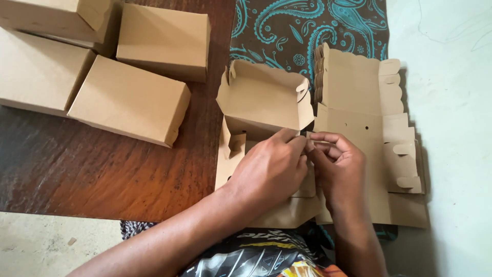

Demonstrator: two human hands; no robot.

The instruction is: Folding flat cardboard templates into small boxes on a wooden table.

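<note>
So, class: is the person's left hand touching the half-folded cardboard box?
Touching. The head view shows the left hand lying on the half-folded box, its fingertips pinching a flap at the box's edge beside the right hand.

Your half-folded box (264,100) sits left of the flat cardboard stack (359,123); finished boxes (130,100) lie farther left on the table (102,174).

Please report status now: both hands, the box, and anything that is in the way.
Left hand and right hand: each grip pinches a flap of the half-folded box. Flat blanks lie right beside it. Finished boxes stand apart, left.
</note>
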